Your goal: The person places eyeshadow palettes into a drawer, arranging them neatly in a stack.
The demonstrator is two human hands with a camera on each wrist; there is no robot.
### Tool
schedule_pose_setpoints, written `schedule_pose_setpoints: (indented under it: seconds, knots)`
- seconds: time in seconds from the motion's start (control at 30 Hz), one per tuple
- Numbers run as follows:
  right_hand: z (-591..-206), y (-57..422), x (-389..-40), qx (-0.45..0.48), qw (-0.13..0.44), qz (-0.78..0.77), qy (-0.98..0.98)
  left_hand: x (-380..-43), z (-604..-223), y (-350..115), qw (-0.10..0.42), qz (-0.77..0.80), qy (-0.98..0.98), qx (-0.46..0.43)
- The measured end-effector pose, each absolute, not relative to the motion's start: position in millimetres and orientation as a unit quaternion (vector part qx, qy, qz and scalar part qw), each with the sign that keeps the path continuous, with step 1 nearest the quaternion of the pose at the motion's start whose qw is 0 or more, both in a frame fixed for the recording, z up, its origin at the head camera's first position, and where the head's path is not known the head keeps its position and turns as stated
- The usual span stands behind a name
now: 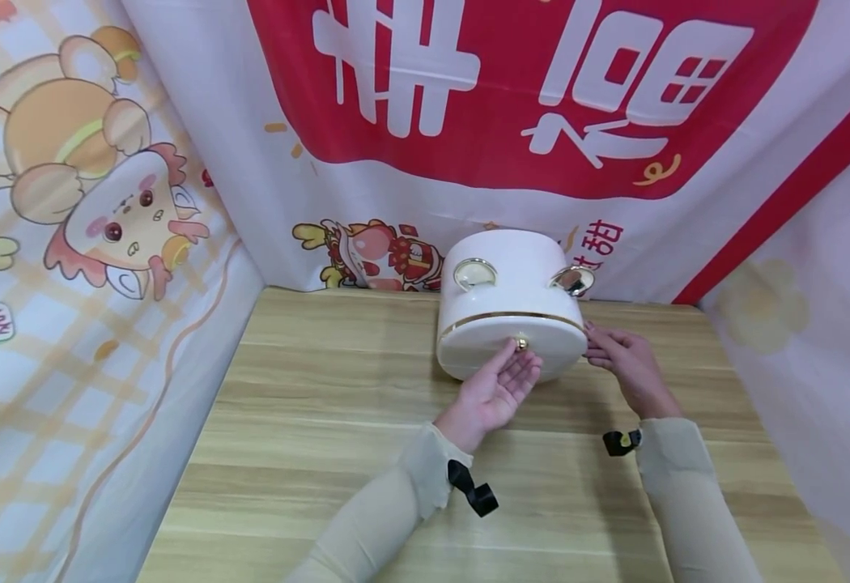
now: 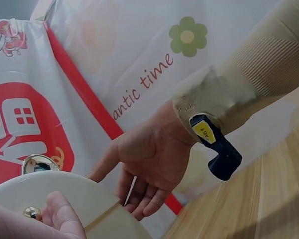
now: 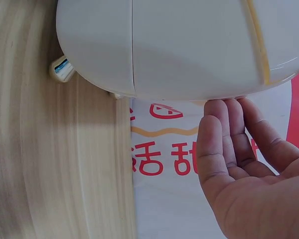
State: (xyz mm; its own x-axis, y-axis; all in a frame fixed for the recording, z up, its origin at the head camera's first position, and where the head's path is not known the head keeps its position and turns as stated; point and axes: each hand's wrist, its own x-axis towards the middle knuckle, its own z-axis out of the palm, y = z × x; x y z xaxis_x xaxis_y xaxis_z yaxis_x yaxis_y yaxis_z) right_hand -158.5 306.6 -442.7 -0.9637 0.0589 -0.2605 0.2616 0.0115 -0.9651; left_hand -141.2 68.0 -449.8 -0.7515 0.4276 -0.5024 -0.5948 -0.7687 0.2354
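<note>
A glossy white rounded box (image 1: 469, 308) with a gold band stands on the wooden surface near the back wall hanging. A small round gold knob (image 1: 522, 343) sits on its front. My left hand (image 1: 494, 397) is palm up below the knob, pinching it with thumb and fingertips; the knob's lower side is hidden in the left wrist view. My right hand (image 1: 625, 360) is at the box's right side, its fairly straight fingers (image 3: 213, 139) touching the white wall. Two gold-rimmed ovals (image 1: 475, 274) stick out on the box's upper part. In the right wrist view a gold foot (image 3: 63, 68) shows underneath.
A wood-grain table (image 1: 323, 437) spreads around the box and towards me. Behind it hangs a red and white printed cloth (image 1: 425, 154). Patterned cloth (image 1: 90, 389) lines the left side, and pale cloth (image 1: 796, 356) lines the right.
</note>
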Motion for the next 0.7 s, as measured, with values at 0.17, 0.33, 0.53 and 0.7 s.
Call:
schedule_pose_setpoints:
  seconds: [0.17, 0.33, 0.53, 0.7]
  knots:
    - [-441, 305, -160, 0.122, 0.085, -0.685, 0.713, -145, -449, 66, 0.278, 0.916, 0.191, -0.216]
    - [-438, 305, -162, 0.132, 0.097, -0.664, 0.730, -149, -447, 67, 0.273, 0.918, 0.183, -0.220]
    - [-438, 306, -161, 0.141, 0.099, -0.658, 0.733, -147, -450, 69, 0.274, 0.917, 0.191, -0.220]
    - [-440, 307, -158, 0.141, 0.100, -0.659, 0.732, -135, -454, 67, 0.298, 0.907, 0.213, -0.206]
